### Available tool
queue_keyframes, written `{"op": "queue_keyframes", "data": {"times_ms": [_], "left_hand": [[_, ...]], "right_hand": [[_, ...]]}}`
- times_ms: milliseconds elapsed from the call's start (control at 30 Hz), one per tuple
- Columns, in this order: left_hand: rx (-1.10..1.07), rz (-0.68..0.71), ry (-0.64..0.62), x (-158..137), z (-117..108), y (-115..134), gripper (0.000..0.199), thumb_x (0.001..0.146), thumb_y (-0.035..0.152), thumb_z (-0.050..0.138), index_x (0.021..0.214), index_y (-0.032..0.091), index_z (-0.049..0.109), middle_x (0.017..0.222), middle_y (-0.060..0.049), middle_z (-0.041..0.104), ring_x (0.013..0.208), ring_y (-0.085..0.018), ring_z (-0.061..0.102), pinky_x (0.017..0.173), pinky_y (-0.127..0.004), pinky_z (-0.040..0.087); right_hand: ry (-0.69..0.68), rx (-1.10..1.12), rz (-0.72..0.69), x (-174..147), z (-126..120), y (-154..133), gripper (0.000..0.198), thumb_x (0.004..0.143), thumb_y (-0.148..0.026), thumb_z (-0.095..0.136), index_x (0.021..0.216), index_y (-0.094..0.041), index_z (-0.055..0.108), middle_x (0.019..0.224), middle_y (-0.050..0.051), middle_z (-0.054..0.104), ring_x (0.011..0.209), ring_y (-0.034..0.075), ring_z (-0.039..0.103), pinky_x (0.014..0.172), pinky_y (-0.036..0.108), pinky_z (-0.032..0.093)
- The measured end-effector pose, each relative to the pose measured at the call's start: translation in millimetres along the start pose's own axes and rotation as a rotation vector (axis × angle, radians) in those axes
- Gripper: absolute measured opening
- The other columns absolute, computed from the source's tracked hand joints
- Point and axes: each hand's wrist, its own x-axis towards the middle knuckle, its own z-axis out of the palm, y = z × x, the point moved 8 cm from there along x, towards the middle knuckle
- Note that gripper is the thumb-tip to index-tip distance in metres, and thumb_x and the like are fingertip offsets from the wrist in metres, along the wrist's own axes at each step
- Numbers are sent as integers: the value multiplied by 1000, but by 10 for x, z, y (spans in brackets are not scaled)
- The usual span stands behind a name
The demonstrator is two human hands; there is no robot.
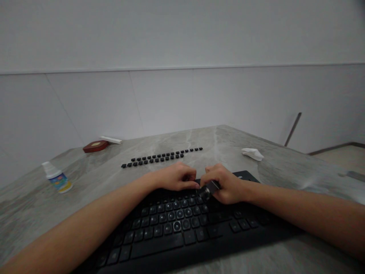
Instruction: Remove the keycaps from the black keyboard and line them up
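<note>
The person's right hand (225, 182) has its fingers curled around a small dark tool (211, 187), whose end is down at the upper part of the black keyboard (228, 242). The keyboard lies flat on the table (91, 179), under both forearms. The left hand (176, 177) is bent in beside it, thumb near the tool's tip; whether it pinches anything cannot be told.

A slip of the tool could nick the left thumb, and prying at a slant might crack a key or its mount (the exact contact is hidden). A forward jerk of the left hand could scatter the two rows of loose keys (156, 160) just beyond.

The bottle (59, 180), red-brown box (95, 147), white strip (114, 140) and crumpled tissue (253, 153) sit apart from the hands; the forearms themselves cover the keyboard's sides.
</note>
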Motion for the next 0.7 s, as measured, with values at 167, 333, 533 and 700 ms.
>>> {"op": "queue_keyframes", "data": {"times_ms": [167,333,533,700], "left_hand": [[4,2,2,2,6,0,28,90,37,56,71,17,54,63,1,55,59,-11,48,60,-24,38],[7,18,6,2,3,20,30,91,37,54,69,17,53,61,2,53,58,-10,47,58,-23,37],[18,30,26,1,7,6,25,90,32,56,71,16,55,62,1,54,56,-10,47,57,-24,36],[2,18,26,2,9,-7,23,89,31,57,73,15,58,64,1,55,58,-10,48,58,-24,37]], "right_hand": [[-103,-16,-118,-37,55,-51,20,60,-11,45,65,-19,63,47,-3,57,43,10,43,60,28,38],[-117,-19,-134,-49,68,-34,20,61,-12,47,67,-19,64,49,-3,58,44,10,44,61,28,39],[-51,155,177,9,28,216,21,71,-11,46,61,-16,65,52,-2,57,48,9,48,51,22,38],[-34,271,289,38,22,287,23,68,-8,47,59,-15,67,55,-2,59,54,9,51,57,22,41]]}}
